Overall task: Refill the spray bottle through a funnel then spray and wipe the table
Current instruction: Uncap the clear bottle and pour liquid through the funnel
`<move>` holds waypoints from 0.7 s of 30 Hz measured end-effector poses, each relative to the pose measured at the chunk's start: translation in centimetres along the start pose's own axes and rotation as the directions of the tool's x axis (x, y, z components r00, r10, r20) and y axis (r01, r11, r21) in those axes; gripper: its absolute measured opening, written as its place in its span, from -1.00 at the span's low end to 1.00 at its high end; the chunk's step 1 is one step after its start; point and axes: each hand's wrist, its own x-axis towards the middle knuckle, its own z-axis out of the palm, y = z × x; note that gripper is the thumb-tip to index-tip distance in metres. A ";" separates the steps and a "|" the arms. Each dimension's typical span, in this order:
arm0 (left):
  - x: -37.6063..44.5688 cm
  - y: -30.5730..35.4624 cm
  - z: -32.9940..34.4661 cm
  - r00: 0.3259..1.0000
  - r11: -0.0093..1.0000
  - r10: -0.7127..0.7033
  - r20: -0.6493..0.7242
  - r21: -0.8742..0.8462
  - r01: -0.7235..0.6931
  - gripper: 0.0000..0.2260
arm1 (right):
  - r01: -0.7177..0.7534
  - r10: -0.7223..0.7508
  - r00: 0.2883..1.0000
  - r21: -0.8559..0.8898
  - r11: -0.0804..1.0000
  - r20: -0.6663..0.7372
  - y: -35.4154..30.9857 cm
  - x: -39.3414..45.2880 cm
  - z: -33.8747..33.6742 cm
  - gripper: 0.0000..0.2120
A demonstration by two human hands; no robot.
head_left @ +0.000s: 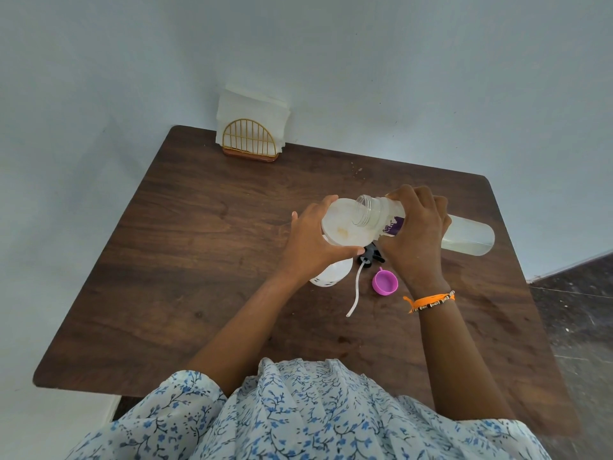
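While the left hand grips the translucent funnel, right-hand fingers wrap a tilted clear cylindrical refill bottle.

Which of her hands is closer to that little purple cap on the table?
Right. The right hand tips the refill bottle just above the purple cap; the left hand, steadying the funnel, sits farther left.

This looks like a plain room in a home. A small dark wooden table is pushed into a corner of bare pale blue walls, with a gold wire napkin holder full of white paper napkins at its far edge. To the right is a dark speckled stone floor.
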 end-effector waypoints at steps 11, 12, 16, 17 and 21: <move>-0.1 0.0 -0.1 1.000 1.000 0.004 0.003 -0.027 -0.004 -0.21 | 0.007 -0.007 1.000 -0.007 1.000 -0.011 0.0 0.0 0.0 -0.54; -0.1 0.0 -0.1 1.000 1.000 0.004 0.003 -0.027 -0.004 -0.21 | 0.007 -0.007 1.000 -0.006 1.000 -0.010 0.0 0.0 0.0 -0.54; 0.0 -0.1 -0.1 1.000 1.000 0.010 -0.001 -0.027 -0.010 -0.22 | 0.011 -0.011 1.000 -0.008 1.000 -0.014 -0.1 0.0 0.0 -0.54; 0.0 -0.1 -0.1 1.000 1.000 0.011 -0.003 -0.027 -0.011 -0.22 | 0.012 -0.012 1.000 -0.009 1.000 -0.017 -0.1 0.1 0.0 -0.54; 0.0 -0.2 0.0 1.000 1.000 0.019 -0.002 -0.014 -0.019 -0.22 | 0.012 -0.012 1.000 -0.014 1.000 -0.007 0.0 0.0 0.1 -0.53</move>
